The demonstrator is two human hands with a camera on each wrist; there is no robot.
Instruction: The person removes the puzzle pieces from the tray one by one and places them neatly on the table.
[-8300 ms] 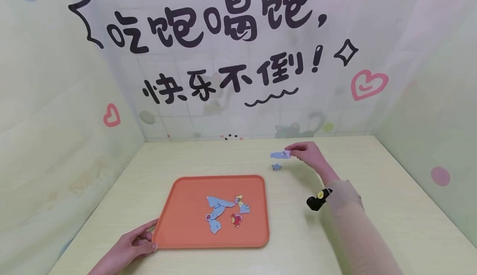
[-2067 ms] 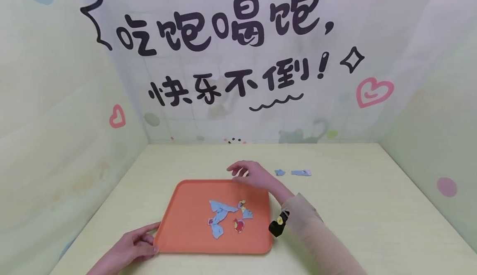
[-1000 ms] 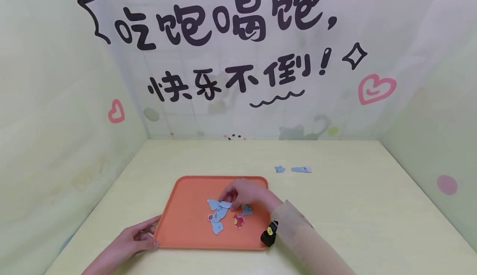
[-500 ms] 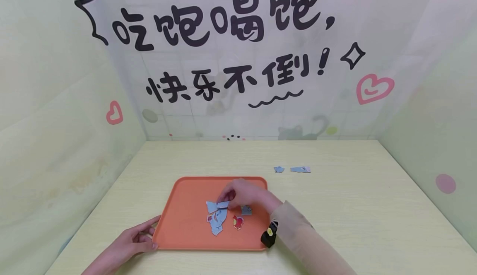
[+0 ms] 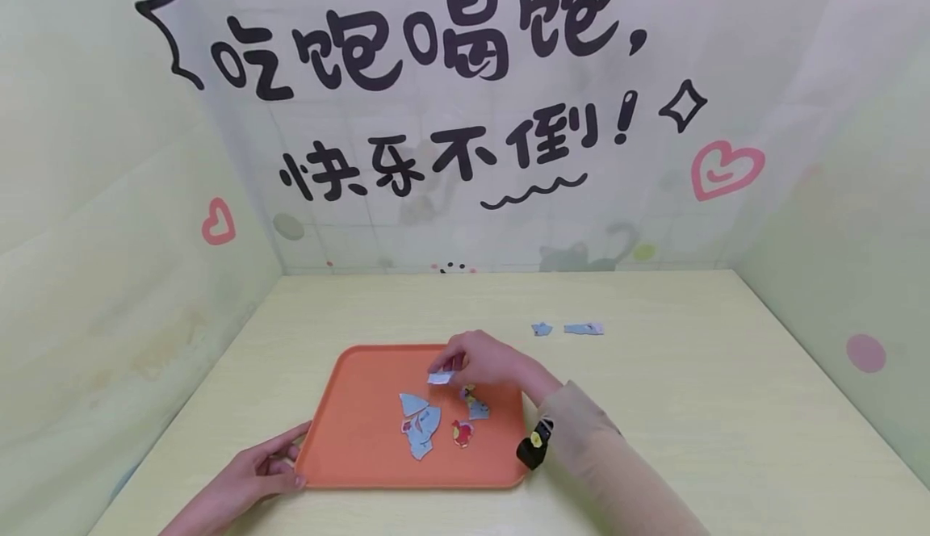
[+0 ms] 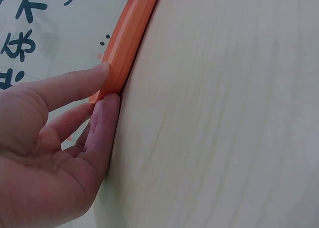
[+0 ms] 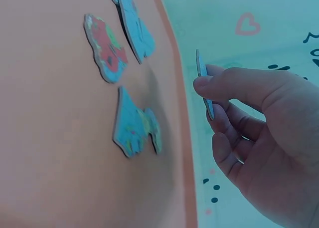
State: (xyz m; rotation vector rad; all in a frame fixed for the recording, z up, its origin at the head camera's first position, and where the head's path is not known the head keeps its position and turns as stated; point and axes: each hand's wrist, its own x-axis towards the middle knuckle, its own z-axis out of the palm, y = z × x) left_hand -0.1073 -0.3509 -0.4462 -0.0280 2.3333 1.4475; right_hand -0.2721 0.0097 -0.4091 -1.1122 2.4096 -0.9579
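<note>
**Held piece sits up and right of the blue cluster**

Your right grip (image 5: 483, 358) pinches a small pale piece (image 5: 440, 378) over the upper part of the orange tray (image 5: 349, 455). From there, the blue cluster (image 5: 426, 421) lies lower and slightly left in the head view. The held piece's long axis runs roughly left to right there; the right wrist view catches it nearly edge-on.

Your right grip is nearer the cluster; your left grip (image 5: 254, 471) holds the tray's lower-left corner between fingers and thumb. The red piece (image 5: 462, 433) and the blue-and-yellow piece (image 5: 477, 408) lie right of the cluster — off the direct line, which looks unobstructed. Two more pieces, a small blue piece (image 5: 541, 329) and a blue strip (image 5: 584, 328), lie on the counter (image 5: 734, 407) — upper right, outside the tray.
</note>
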